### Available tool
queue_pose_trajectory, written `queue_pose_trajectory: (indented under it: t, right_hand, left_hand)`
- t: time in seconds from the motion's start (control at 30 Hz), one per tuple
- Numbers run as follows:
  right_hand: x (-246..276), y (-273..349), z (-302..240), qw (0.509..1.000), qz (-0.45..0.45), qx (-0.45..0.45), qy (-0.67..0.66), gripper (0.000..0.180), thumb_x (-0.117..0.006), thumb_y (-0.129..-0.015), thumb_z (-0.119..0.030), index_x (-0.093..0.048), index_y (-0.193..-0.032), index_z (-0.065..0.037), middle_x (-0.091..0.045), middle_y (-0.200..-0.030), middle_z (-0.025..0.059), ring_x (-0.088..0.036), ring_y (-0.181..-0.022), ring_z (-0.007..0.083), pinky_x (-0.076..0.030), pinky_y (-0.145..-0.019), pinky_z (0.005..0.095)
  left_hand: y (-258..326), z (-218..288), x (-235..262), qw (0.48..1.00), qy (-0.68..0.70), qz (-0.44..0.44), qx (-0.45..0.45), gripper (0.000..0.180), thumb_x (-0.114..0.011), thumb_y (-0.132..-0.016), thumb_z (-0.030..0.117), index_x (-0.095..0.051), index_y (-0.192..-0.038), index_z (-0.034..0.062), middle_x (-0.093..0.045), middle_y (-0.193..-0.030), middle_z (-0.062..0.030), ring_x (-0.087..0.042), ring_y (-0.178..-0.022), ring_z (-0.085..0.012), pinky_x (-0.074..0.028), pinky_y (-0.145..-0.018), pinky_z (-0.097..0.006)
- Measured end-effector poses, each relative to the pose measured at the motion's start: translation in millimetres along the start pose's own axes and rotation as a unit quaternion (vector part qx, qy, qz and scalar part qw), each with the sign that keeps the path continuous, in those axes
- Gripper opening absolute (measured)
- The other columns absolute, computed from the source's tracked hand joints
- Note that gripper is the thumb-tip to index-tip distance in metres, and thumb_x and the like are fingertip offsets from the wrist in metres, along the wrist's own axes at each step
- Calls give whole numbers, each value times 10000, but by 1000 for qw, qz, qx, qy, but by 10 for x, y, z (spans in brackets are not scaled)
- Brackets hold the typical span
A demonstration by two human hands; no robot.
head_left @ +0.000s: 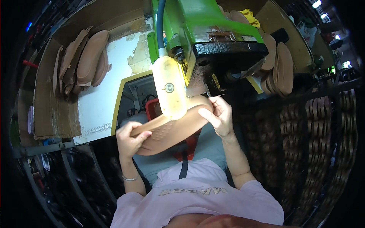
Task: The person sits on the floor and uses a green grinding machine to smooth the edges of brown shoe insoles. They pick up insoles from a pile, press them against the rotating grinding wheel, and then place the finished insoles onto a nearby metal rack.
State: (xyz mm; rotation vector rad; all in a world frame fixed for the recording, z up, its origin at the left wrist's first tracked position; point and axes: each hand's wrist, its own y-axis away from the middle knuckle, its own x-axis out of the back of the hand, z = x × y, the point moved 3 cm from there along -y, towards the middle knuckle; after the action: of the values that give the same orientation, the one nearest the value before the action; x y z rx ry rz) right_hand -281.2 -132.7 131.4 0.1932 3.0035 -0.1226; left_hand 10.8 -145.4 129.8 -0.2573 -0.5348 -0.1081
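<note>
Between my hands, a tan shoe sole [173,135] is held above my lap, its bumpy inner face turned up toward me. My left hand [130,139] grips one end, thumb on the near face and fingers behind the edge. At the other end my right hand [220,116] pinches the rim between thumb and fingers. Directly over the sole hangs a glowing yellowish lamp [168,85], which covers part of its far edge. A green machine [213,22] with a black head [230,51] stands just beyond my right hand.
At left, several tan soles [91,57] lean by a cardboard box wall [40,106] on a white table [95,108]. More soles [283,68] stand at right, near a yellow cloth [249,18]. Racks of soles [319,129] fill the right side. A red seat [152,108] shows below.
</note>
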Motion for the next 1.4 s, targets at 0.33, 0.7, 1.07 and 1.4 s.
queue_pose_trajectory:
  t: [0.33,0.7,1.07,1.4]
  right_hand:
    - [-137,-153,193,999,-9,-29,41,436,-839,-672,-43,-461,-888,-36,-587,-847,78,-608,-765,118,-503,-648,228]
    - [265,17,-35,998,52,33,4,305,-708,-797,-12,-460,-974,-8,-588,-922,93,-598,-832,120,-504,-695,224]
    - [-86,-18,23,1000,27,9,-10,297,-733,-776,-5,-476,-925,-8,-614,-869,99,-626,-767,116,-514,-672,226]
    - [174,71,-354,959,-106,56,256,499,-752,-754,-112,-529,-1193,-29,-570,-834,16,-534,-633,44,-435,-503,189]
  left_hand:
    - [852,83,-1008,963,246,14,111,400,-693,-844,104,-507,-1164,-48,-653,-1032,-154,-638,-957,-208,-489,-857,-313]
    - [-232,733,-893,992,68,-74,-76,501,-774,-731,95,-586,-1166,-66,-668,-1055,-184,-661,-957,-241,-507,-855,-319]
    - [78,463,-821,941,317,-34,109,427,-630,-838,-67,-508,-1247,-89,-644,-1092,-140,-627,-963,-142,-508,-846,-247]
    - [279,121,-780,953,300,6,26,407,-580,-934,143,-466,-1262,-68,-581,-1158,-173,-607,-985,-195,-494,-862,-297]
